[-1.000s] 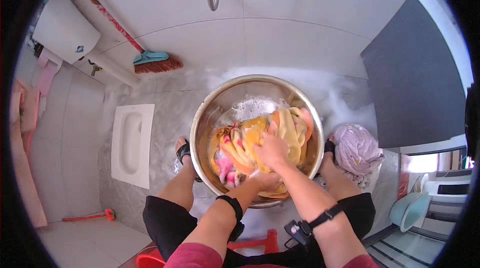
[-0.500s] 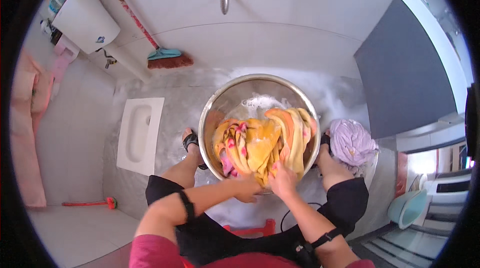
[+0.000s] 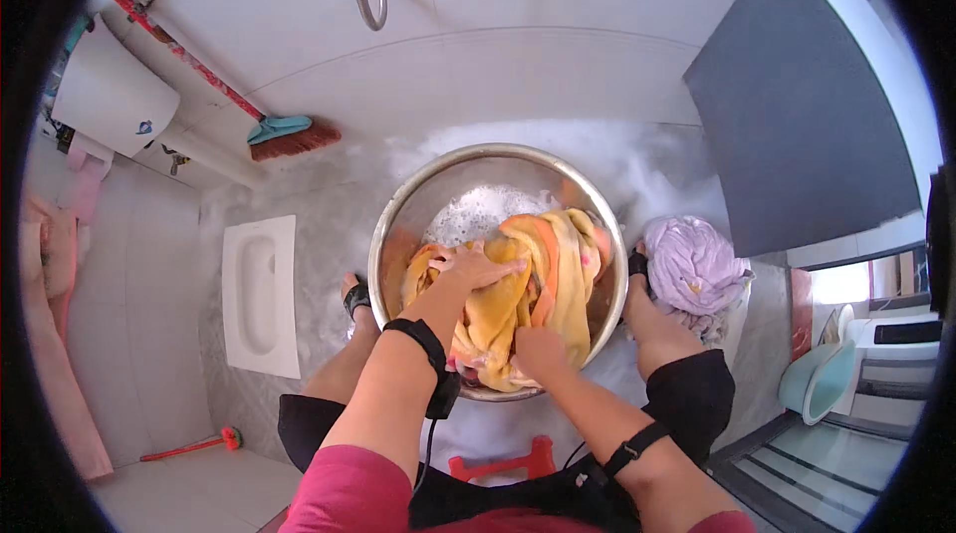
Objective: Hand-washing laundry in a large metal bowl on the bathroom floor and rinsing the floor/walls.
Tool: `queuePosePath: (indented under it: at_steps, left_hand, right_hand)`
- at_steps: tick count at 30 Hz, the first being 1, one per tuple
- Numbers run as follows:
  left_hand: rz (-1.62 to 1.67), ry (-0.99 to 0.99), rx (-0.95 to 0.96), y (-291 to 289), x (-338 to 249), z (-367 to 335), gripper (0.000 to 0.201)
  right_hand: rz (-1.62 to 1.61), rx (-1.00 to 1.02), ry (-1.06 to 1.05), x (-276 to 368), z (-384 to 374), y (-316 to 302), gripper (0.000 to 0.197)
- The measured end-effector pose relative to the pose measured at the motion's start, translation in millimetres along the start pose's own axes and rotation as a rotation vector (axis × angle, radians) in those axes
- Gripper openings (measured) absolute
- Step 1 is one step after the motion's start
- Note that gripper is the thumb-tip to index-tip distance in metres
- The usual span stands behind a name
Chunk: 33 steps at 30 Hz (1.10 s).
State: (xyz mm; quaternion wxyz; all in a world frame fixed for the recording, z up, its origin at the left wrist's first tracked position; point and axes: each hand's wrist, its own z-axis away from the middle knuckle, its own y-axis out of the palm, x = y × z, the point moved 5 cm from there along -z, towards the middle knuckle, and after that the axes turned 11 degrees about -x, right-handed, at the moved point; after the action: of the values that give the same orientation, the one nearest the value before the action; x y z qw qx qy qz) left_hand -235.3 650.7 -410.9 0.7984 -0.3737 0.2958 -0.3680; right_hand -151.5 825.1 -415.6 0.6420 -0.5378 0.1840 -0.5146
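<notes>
A thick, wet yellow cloth (image 3: 568, 279) with orange and pink patches lies bunched in a round metal basin (image 3: 498, 150). Foamy water (image 3: 483, 209) shows behind it, toward the basin's far side. My left hand (image 3: 478, 266) rests on top of the cloth, fingers spread and palm down. At the near rim my right hand (image 3: 541, 354) is closed round a fold of the same cloth; its fingertips are hidden.
On the right of the basin lies a heap of lilac cloth (image 3: 692, 269). A squat toilet (image 3: 261, 294) is set in the floor at left. Behind me is a red stool (image 3: 508, 460). A broom (image 3: 289, 137) leans on the far wall; a pale green tub (image 3: 817, 384) stands at right.
My left hand has gone from the near rim forward onto the cloth and opened. My right hand keeps its grip, slightly more to the left. More foamy water shows, and the view has shifted.
</notes>
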Motion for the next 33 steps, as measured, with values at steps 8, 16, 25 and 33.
queuePosePath:
  at_steps: [8,16,25,33]
  left_hand:
    - [0.197,-0.085,0.166,58,59,-128,0.105]
    - [0.554,-0.247,0.363,90,98,-205,0.083]
    - [0.135,0.095,0.196,79,144,-215,0.079]
    - [0.184,-0.13,0.038,1,29,-62,0.069]
  right_hand:
    - [-0.011,0.094,-0.075,7,-96,2,0.024]
    - [0.044,0.094,-0.047,8,-175,15,0.017]
    - [-0.207,0.0,0.032,22,-164,6,0.023]
    - [-0.532,-0.388,0.245,-45,-30,-15,0.038]
